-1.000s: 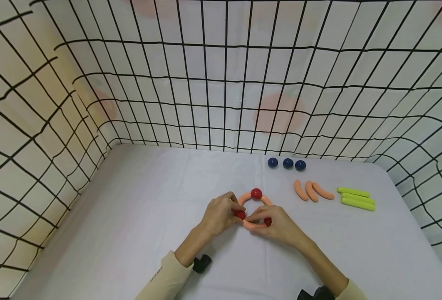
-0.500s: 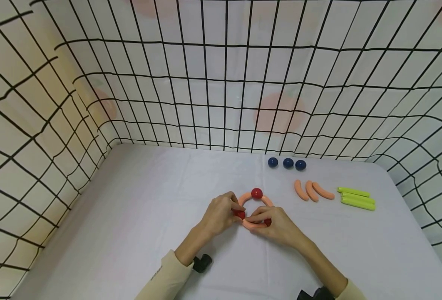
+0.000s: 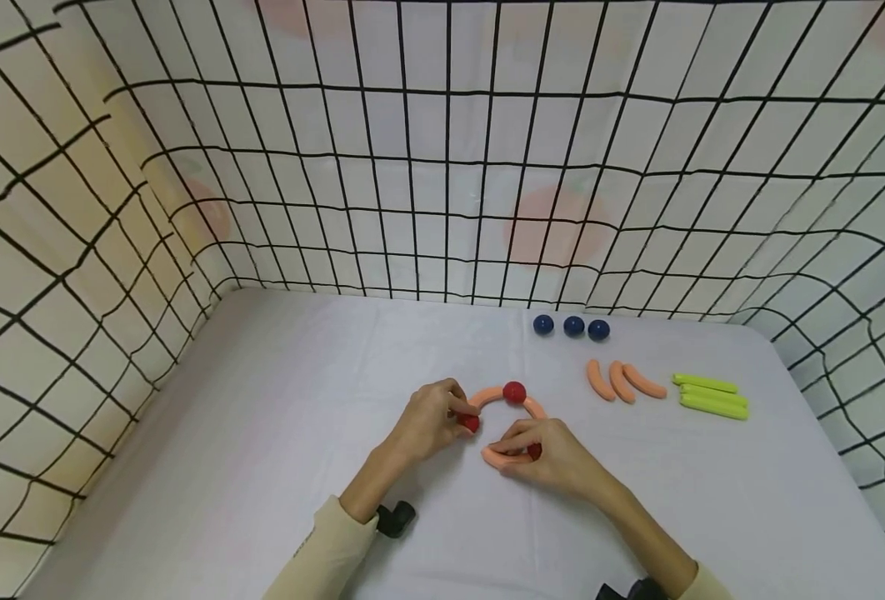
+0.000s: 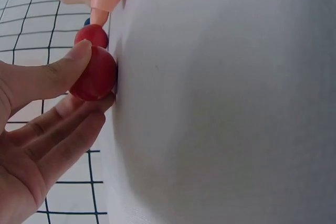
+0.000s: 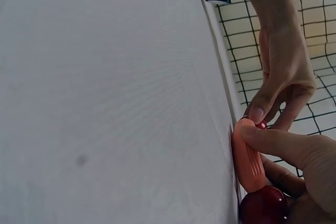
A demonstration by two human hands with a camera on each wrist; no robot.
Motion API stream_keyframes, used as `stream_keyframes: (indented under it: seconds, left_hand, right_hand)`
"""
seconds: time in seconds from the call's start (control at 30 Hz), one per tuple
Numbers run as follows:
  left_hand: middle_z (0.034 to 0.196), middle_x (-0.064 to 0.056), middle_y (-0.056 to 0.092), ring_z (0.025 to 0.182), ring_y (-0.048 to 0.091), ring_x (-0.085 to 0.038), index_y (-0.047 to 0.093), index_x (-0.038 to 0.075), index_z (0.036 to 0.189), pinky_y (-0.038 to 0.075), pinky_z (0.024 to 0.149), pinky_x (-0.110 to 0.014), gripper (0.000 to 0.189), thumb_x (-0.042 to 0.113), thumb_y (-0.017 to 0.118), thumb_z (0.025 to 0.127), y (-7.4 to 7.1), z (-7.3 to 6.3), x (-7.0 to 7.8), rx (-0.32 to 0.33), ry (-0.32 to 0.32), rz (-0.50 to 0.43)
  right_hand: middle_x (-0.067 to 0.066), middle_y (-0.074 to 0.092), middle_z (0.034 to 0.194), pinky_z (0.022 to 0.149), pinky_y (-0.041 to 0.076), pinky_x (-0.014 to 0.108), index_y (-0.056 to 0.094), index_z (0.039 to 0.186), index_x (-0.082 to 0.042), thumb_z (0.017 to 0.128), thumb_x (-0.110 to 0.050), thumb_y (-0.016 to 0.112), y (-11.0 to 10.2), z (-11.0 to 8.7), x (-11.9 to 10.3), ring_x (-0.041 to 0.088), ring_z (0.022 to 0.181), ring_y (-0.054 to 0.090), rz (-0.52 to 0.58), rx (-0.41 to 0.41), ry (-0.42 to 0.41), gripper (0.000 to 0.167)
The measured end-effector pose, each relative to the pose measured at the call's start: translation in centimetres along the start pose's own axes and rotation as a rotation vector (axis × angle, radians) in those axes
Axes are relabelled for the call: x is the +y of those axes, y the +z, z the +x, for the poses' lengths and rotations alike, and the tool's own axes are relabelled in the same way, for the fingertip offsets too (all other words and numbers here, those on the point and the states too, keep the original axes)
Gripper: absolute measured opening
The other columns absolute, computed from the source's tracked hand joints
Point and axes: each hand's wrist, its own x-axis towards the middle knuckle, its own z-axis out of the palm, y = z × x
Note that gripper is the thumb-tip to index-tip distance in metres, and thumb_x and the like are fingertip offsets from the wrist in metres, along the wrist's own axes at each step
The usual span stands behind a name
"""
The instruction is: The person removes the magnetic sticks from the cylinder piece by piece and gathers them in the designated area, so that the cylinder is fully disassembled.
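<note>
My left hand (image 3: pixel 429 419) pinches a glossy red ball (image 4: pixel 97 74) between thumb and fingers. An orange curved stick (image 3: pixel 486 395) runs from near that ball up to a second red ball (image 3: pixel 514 392), and another curved stick (image 3: pixel 535 408) continues down the right side. With thumb and fingertips, my right hand (image 3: pixel 555 450) grips a ridged orange curved stick (image 5: pixel 247 158). Against one end of it sits a third red ball (image 5: pixel 262 205), partly hidden by the hand in the head view. A gap separates its other end from the left hand's ball.
Several dark blue balls (image 3: pixel 573 326) line up at the back right. Loose orange curved sticks (image 3: pixel 621 382) and yellow-green sticks (image 3: pixel 712 397) lie farther right. Black wire mesh (image 3: pixel 450 187) rises around the back and sides of the white-covered table (image 3: pixel 300 375).
My left hand has shifted slightly left and up with its ball, and the right hand slightly down. The ring has come apart at the lower left, between ball and stick.
</note>
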Motion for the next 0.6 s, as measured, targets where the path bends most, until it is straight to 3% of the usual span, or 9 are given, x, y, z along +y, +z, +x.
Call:
stream_keyframes:
  seconds: [0.1, 0.13, 0.2, 0.27, 0.3, 0.37, 0.4, 0.53, 0.6]
  left_hand:
    - [0.097, -0.005, 0.069, 0.086, 0.067, -0.022, 0.084, 0.006, 0.103, 0.053, 0.073, -0.024, 0.024, 0.003, 0.088, 0.079, -0.1, 0.0, -0.2, -0.008, 0.009, -0.023]
    - [0.097, -0.005, 0.069, 0.086, 0.067, -0.022, 0.084, 0.006, 0.103, 0.053, 0.073, -0.024, 0.024, 0.004, 0.088, 0.079, -0.1, 0.0, -0.3, -0.009, 0.015, -0.024]
    - [0.096, -0.006, 0.069, 0.086, 0.067, -0.021, 0.084, 0.006, 0.102, 0.052, 0.073, -0.024, 0.024, 0.003, 0.089, 0.079, -0.1, 0.0, -0.3, -0.007, 0.016, -0.037]
    - [0.096, -0.005, 0.069, 0.085, 0.066, -0.021, 0.084, 0.006, 0.102, 0.051, 0.072, -0.022, 0.024, 0.003, 0.089, 0.078, -0.1, 0.0, -0.3, -0.005, 0.013, -0.038]
    - [0.095, -0.005, 0.069, 0.085, 0.066, -0.02, 0.084, 0.006, 0.102, 0.051, 0.072, -0.022, 0.024, 0.003, 0.089, 0.078, 0.0, 0.0, -0.3, -0.005, 0.011, -0.04]
    - [0.095, -0.006, 0.069, 0.084, 0.065, -0.021, 0.084, 0.006, 0.102, 0.051, 0.071, -0.021, 0.024, 0.001, 0.088, 0.079, 0.0, 0.0, -0.2, -0.004, 0.009, -0.043]
    - [0.096, -0.007, 0.069, 0.085, 0.065, -0.021, 0.084, 0.006, 0.102, 0.051, 0.072, -0.021, 0.024, 0.0, 0.088, 0.079, 0.0, 0.0, -0.2, -0.004, 0.011, -0.043]
    - [0.097, -0.009, 0.069, 0.086, 0.066, -0.023, 0.083, 0.005, 0.103, 0.051, 0.072, -0.022, 0.025, -0.003, 0.086, 0.08, 0.0, 0.1, -0.1, -0.002, 0.019, -0.031]
    - [0.098, -0.009, 0.07, 0.086, 0.066, -0.023, 0.083, 0.005, 0.103, 0.051, 0.072, -0.022, 0.025, -0.003, 0.085, 0.08, 0.0, 0.1, -0.2, 0.001, 0.021, -0.02]
  right_hand:
    - [-0.008, 0.076, 0.097, 0.103, 0.053, 0.041, 0.083, 0.11, -0.015, 0.085, -0.013, 0.085, 0.1, -0.1, -0.1, 0.004, 0.071, 0.054, -0.016, 0.005, 0.027, 0.025]
    - [-0.008, 0.076, 0.097, 0.091, 0.055, 0.033, 0.082, 0.111, -0.015, 0.085, -0.013, 0.085, 0.2, 0.0, -0.1, 0.004, 0.071, 0.053, -0.021, 0.006, 0.036, 0.026]
    - [-0.01, 0.075, 0.097, 0.082, 0.051, 0.028, 0.082, 0.111, -0.016, 0.085, -0.013, 0.086, 0.3, 0.0, -0.3, 0.004, 0.07, 0.052, -0.045, 0.009, 0.047, 0.027]
    - [-0.01, 0.075, 0.098, 0.084, 0.051, 0.029, 0.082, 0.112, -0.016, 0.085, -0.014, 0.086, 0.3, 0.0, -0.4, 0.004, 0.071, 0.053, -0.06, 0.009, 0.047, 0.027]
    - [-0.009, 0.075, 0.098, 0.079, 0.051, 0.028, 0.082, 0.112, -0.015, 0.085, -0.014, 0.086, 0.3, 0.0, -0.5, 0.006, 0.074, 0.054, -0.058, 0.009, 0.044, 0.027]
    - [-0.009, 0.076, 0.1, 0.095, 0.052, 0.035, 0.082, 0.111, -0.015, 0.086, -0.017, 0.086, 0.2, 0.1, -0.7, 0.007, 0.081, 0.06, -0.07, 0.018, 0.039, 0.026]
    - [-0.008, 0.076, 0.102, 0.087, 0.053, 0.032, 0.082, 0.111, -0.014, 0.086, -0.017, 0.085, 0.0, 0.1, -0.8, 0.008, 0.085, 0.061, -0.067, 0.025, 0.041, 0.025]
    - [-0.002, 0.076, 0.106, 0.092, 0.058, 0.036, 0.08, 0.113, -0.011, 0.088, -0.018, 0.084, -0.9, 0.4, -0.9, 0.015, 0.097, 0.068, -0.084, 0.098, 0.048, 0.027]
    - [0.002, 0.075, 0.109, 0.084, 0.059, 0.033, 0.078, 0.117, -0.01, 0.088, -0.015, 0.083, -1.5, 0.6, -0.9, 0.019, 0.098, 0.068, -0.099, 0.151, 0.063, 0.03]
